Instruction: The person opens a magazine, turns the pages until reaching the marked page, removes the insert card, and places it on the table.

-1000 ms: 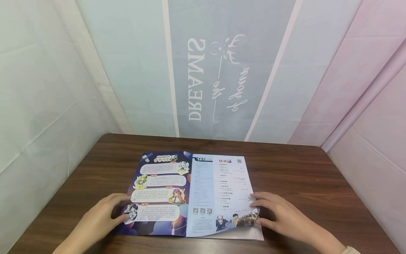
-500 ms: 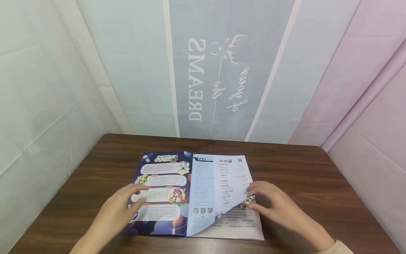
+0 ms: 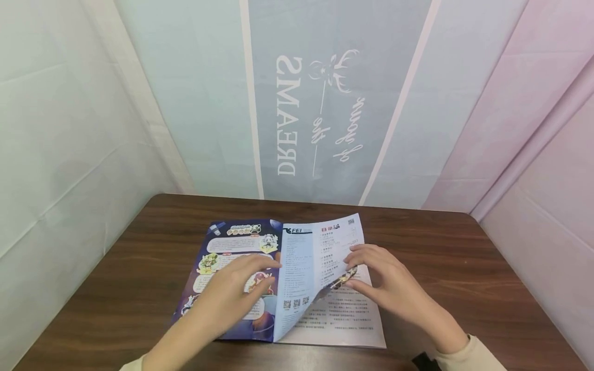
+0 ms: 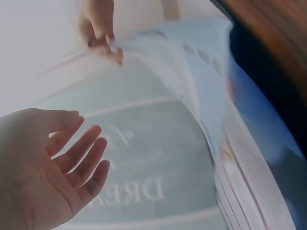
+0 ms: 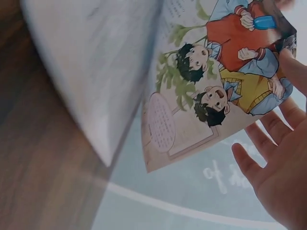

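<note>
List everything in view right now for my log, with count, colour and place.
Magazine: 1, multicoloured, open on the table
Lifted page: 1, pale blue and white front, curling up on the magazine's right side
Table: 1, dark brown wood grain, under the magazine
Backdrop: 1, mostly blue-grey with white stripes and reversed lettering, behind the table
Side hangings: 2, whitish left, pinkish-white right
Black item: 1, black, by the right sleeve, too cropped to identify
Sleeves: 2, cream, bottom edge
Left hand: 1, bare, above the left page
Right hand: 1, bare, pinching the lifted page
</note>
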